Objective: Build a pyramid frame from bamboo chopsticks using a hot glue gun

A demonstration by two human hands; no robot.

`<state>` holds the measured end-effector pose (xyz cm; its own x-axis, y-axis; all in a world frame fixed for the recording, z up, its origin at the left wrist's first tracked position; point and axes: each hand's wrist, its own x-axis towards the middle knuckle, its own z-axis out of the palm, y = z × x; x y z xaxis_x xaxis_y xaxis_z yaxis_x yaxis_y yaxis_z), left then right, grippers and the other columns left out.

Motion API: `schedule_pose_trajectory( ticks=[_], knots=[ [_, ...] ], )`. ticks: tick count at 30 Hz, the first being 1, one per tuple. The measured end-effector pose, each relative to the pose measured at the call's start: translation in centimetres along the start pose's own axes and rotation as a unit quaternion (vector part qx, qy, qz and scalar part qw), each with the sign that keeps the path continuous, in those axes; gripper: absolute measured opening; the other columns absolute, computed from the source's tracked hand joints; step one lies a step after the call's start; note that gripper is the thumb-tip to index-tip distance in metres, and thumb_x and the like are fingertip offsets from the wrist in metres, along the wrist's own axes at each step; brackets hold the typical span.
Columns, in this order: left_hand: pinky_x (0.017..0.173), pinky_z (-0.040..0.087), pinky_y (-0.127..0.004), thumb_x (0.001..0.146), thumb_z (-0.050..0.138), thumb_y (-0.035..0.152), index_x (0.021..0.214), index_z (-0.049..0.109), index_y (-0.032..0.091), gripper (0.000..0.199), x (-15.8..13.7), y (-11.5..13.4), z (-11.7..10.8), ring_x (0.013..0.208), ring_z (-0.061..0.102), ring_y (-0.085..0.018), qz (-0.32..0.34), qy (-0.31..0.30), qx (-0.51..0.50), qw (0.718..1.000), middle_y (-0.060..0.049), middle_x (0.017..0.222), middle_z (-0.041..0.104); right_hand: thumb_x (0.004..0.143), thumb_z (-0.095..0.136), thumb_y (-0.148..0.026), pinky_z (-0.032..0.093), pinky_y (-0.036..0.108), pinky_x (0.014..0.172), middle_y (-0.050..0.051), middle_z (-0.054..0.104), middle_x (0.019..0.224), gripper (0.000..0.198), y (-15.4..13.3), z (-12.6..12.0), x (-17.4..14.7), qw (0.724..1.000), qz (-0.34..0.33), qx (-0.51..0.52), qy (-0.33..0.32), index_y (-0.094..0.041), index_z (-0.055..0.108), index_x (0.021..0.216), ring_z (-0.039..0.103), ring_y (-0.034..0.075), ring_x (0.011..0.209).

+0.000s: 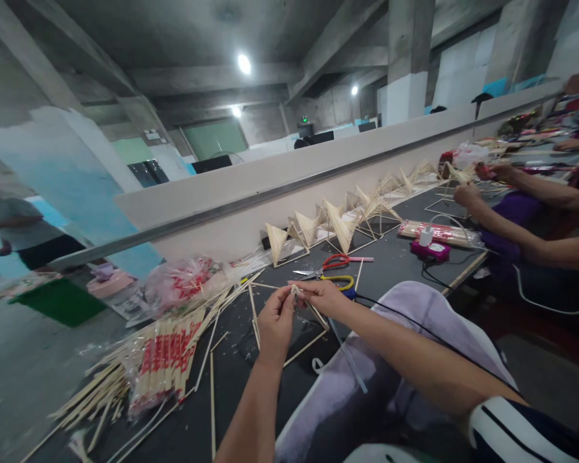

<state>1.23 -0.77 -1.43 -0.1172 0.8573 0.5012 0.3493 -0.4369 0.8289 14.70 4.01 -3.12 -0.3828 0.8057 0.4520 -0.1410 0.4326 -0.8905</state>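
My left hand (276, 319) and my right hand (327, 297) meet over the table, both closed in a pinch. Between their fingertips is a small pale tip, apparently the top of a wooden stick frame (305, 348); fingers hide most of it. The frame's thin sticks stand and lie on the dark tabletop around my hands. Just beyond my right hand lie scissors (311, 274) with red and yellow handles, and a pink pen-like stick (361, 259). A blue tool (349, 294) with a black cord sits partly hidden behind my right hand.
Bundled sticks (161, 360) and loose sticks (101, 386) cover the left side. Several twisted stick models (340, 225) line the divider (270, 193). At right are packaged sticks (439, 233), a magenta power strip (430, 251) and a co-worker's arms (506, 225). A green bin (60, 302) stands left.
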Motion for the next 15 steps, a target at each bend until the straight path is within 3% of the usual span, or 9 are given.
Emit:
schedule_pose_trajectory(
  ticks=[4, 9, 15],
  knots=[
    [0.074, 0.049, -0.03, 0.077, 0.055, 0.037, 0.1, 0.061, 0.018, 0.03, 0.0, 0.0, 0.0, 0.083, 0.061, -0.018, -0.004, 0.003, -0.013, 1.0, -0.006, 0.094, 0.066, 0.079, 0.053, -0.039, 0.044, 0.025, 0.06, 0.0, 0.058, 0.066, 0.043, 0.0, 0.1, -0.1, 1.0, 0.004, 0.002, -0.003, -0.017, 0.059, 0.115, 0.05, 0.011, 0.059],
    [0.072, 0.05, -0.03, 0.082, 0.049, 0.035, 0.099, 0.059, 0.017, 0.028, -0.6, 0.5, 0.1, 0.072, 0.062, -0.016, -0.003, -0.029, -0.052, 0.998, -0.006, 0.084, 0.065, 0.081, 0.05, -0.038, 0.045, 0.027, 0.063, 0.002, 0.062, 0.075, 0.043, 0.0, -0.2, -0.6, 0.998, 0.003, -0.067, -0.009, -0.019, 0.056, 0.119, 0.053, 0.012, 0.064],
    [0.07, 0.05, -0.029, 0.083, 0.047, 0.035, 0.097, 0.059, 0.017, 0.025, -1.0, 0.9, 0.1, 0.07, 0.06, -0.015, 0.008, -0.047, -0.061, 0.997, -0.005, 0.08, 0.063, 0.083, 0.047, -0.04, 0.045, 0.027, 0.063, 0.002, 0.061, 0.073, 0.045, 0.1, -0.5, -1.2, 0.995, -0.01, -0.096, -0.032, -0.018, 0.053, 0.122, 0.053, 0.014, 0.064]
  ],
)
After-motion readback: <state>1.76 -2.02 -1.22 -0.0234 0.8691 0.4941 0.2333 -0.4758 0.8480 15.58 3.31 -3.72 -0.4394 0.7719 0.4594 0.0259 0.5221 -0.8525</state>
